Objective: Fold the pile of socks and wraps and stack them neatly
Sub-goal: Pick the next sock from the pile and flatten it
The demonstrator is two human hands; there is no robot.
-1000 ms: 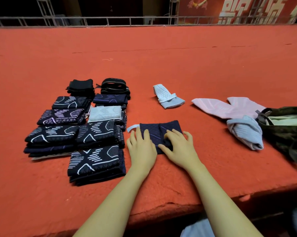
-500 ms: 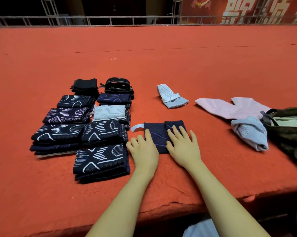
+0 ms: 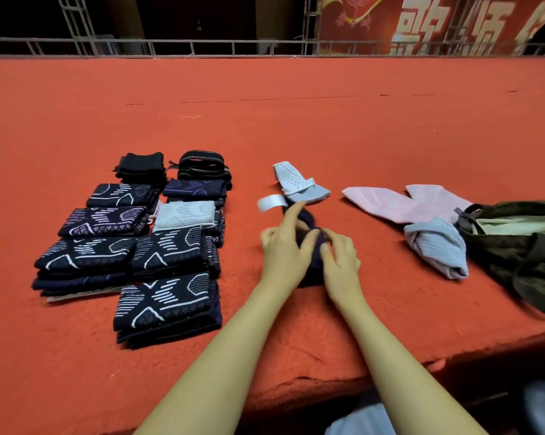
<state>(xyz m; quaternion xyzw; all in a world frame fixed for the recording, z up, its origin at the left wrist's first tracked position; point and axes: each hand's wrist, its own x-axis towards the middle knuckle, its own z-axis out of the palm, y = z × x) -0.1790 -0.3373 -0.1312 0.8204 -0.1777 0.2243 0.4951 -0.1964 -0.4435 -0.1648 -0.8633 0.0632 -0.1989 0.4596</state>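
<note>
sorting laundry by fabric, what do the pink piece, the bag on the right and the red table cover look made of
Pink piece: thin, smooth, matte knit, probably stretchy; it lies limp and flat.
Bag: sturdy woven cloth, canvas-like, with a dull camouflage print.
Table cover: fuzzy, felt-like carpet, going by its nap and ragged front edge.

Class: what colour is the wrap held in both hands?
Dark navy wrap, with a white tab; head view.

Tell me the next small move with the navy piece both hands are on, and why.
Probably carry it left onto the nearest patterned stack. Both the left hand and right hand grip the navy wrap, already bunched compact with its white tab sticking out, and similar folded pieces sit there.
</note>
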